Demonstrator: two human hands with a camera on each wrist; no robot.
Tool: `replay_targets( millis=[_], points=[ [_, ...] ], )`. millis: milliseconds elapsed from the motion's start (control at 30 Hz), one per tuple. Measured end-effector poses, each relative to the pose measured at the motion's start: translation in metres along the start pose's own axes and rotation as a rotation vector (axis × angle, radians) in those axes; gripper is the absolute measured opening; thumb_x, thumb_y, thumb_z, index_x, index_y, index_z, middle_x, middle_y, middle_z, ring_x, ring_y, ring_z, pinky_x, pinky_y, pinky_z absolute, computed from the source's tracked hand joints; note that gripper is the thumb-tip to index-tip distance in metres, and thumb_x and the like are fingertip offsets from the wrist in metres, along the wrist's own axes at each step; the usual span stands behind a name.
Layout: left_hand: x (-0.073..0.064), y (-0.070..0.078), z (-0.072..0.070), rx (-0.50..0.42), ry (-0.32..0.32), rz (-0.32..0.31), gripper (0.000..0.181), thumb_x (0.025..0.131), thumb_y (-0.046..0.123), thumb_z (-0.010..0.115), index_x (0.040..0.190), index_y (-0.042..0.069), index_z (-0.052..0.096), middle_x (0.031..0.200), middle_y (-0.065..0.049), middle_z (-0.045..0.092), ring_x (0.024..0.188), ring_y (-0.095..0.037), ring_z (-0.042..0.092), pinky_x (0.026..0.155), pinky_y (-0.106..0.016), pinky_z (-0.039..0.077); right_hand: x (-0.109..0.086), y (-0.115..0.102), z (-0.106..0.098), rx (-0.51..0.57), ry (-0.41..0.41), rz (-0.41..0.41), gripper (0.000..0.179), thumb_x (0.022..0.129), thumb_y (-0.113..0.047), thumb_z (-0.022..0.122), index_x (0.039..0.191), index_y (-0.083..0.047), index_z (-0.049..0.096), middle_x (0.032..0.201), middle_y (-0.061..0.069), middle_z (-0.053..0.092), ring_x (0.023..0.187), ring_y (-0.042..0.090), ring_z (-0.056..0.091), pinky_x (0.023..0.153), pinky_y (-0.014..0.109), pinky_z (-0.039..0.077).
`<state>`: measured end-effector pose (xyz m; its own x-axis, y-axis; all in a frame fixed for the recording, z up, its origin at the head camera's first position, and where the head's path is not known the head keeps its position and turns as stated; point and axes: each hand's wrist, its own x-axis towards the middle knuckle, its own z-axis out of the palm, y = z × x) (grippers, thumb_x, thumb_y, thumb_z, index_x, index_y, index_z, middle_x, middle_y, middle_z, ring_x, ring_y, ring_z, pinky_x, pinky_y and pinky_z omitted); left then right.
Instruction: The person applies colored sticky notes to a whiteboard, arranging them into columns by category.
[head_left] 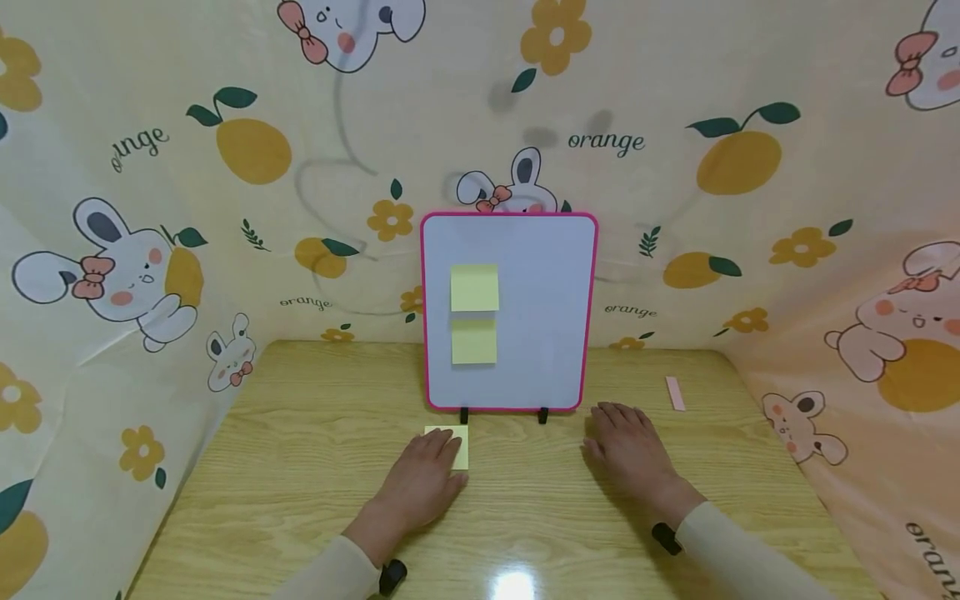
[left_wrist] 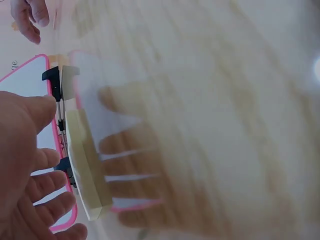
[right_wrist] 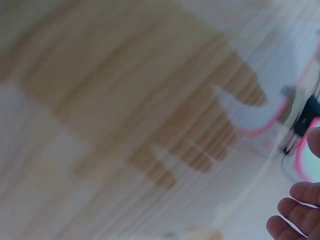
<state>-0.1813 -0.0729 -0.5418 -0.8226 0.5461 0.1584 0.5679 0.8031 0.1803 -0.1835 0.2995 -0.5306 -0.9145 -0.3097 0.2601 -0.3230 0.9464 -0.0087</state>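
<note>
A pad of yellow sticky notes (head_left: 462, 457) lies on the table in front of a small whiteboard (head_left: 542, 292). My left hand (head_left: 422, 483) is over the pad and partly hides it. In the left wrist view its fingers are loosely extended beside the thick pad (left_wrist: 86, 165), not gripping it. My right hand (head_left: 628, 446) is low over the table, right of the board's foot, relaxed and holding nothing. Two yellow notes, an upper one (head_left: 474, 288) and a lower one (head_left: 473, 342), are stuck on the board's left half.
The pink-rimmed whiteboard stands upright on black feet (head_left: 543, 415) toward the back of the wooden table (head_left: 315, 467). A small pink strip (head_left: 676, 393) lies at the back right. Patterned cloth (head_left: 645, 50) surrounds the table at the back and sides.
</note>
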Motion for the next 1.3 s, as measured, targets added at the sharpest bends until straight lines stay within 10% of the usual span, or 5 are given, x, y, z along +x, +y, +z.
replay_targets(
  millis=[900, 1300],
  points=[
    [-0.002, 0.001, 0.005, 0.031, -0.074, 0.02, 0.058, 0.105, 0.036, 0.063, 0.147, -0.004, 0.056, 0.153, -0.023, 0.055, 0.147, -0.04, 0.048, 0.124, -0.05, 0.041, -0.016, 0.125, 0.0, -0.025, -0.135, 0.266, 0.063, 0.109, -0.028, 0.051, 0.151, 0.017, 0.039, 0.151, 0.039, 0.042, 0.138, 0.059, 0.04, 0.109, 0.079, 0.036],
    [-0.003, 0.0, 0.006, 0.024, -0.062, 0.019, 0.059, 0.104, 0.036, 0.063, 0.147, -0.004, 0.056, 0.153, -0.023, 0.054, 0.147, -0.04, 0.047, 0.124, -0.05, 0.041, -0.019, 0.136, 0.006, 0.052, -0.227, 0.263, 0.061, 0.114, -0.032, 0.042, 0.155, 0.012, 0.035, 0.157, 0.039, 0.035, 0.143, 0.061, 0.033, 0.108, 0.084, 0.033]
  ],
)
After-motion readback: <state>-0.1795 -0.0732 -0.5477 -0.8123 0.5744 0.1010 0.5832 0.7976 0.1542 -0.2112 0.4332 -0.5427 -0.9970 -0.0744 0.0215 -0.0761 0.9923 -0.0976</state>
